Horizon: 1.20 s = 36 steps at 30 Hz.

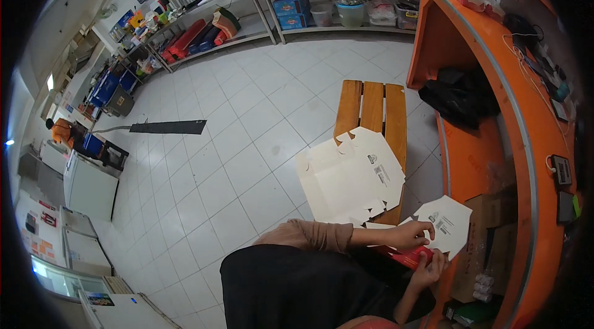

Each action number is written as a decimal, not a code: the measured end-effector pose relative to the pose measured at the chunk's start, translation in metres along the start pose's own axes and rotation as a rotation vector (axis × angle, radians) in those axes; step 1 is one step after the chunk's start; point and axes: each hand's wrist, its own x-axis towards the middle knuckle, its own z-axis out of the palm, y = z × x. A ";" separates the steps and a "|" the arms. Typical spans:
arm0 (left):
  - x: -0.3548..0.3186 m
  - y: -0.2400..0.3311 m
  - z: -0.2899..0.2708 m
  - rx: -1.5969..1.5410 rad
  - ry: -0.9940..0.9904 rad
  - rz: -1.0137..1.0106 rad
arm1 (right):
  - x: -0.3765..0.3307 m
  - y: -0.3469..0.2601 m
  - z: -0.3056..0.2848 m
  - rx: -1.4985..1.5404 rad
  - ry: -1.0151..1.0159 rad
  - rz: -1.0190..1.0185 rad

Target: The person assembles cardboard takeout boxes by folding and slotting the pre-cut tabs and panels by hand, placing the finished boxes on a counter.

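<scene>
My left hand [416, 235] reaches across from the left, its fingers loosely curved and apart over a white cardboard box blank [447, 222]. Close below it, my right hand [429, 272] grips a red-faced cardboard part [411, 258], thumb and fingers pinched at its edge. This red part seems to belong to the same box, though the join is hidden by my hands. Another flat cardboard box blank [356, 171], cream-white with cut tabs and small dark print, lies unfolded across the slatted bench, overhanging its left side.
The wooden bench [372, 106] stands beside an orange counter [427, 44] with a black bag [461, 97] on its shelf. A brown carton [473, 248] sits under the counter. Steel shelving [266, 35] lines the far wall. At far left, a person in orange [62, 133] is present.
</scene>
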 end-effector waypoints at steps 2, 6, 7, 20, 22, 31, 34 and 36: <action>0.002 0.000 0.001 -0.033 -0.026 0.017 | -0.002 0.001 -0.003 0.144 -0.047 0.073; 0.006 0.019 -0.004 -0.006 -0.194 0.023 | 0.002 0.002 -0.011 0.314 -0.023 0.263; 0.007 0.022 -0.003 0.011 -0.172 0.052 | 0.000 0.004 -0.010 0.314 -0.020 0.264; 0.047 0.048 -0.056 -0.132 -0.420 0.068 | 0.013 -0.007 -0.025 -0.215 -0.103 -0.113; 0.057 0.064 -0.078 -0.095 -0.193 0.038 | 0.030 -0.007 -0.039 -0.279 0.072 -0.010; 0.046 0.068 -0.008 0.055 0.353 0.246 | 0.059 -0.016 -0.051 -0.313 0.068 0.037; 0.044 0.079 -0.019 0.430 0.164 0.346 | 0.053 -0.017 -0.040 -0.270 0.039 0.002; 0.041 0.085 -0.031 0.483 0.061 0.314 | 0.052 -0.019 -0.029 -0.220 0.074 -0.033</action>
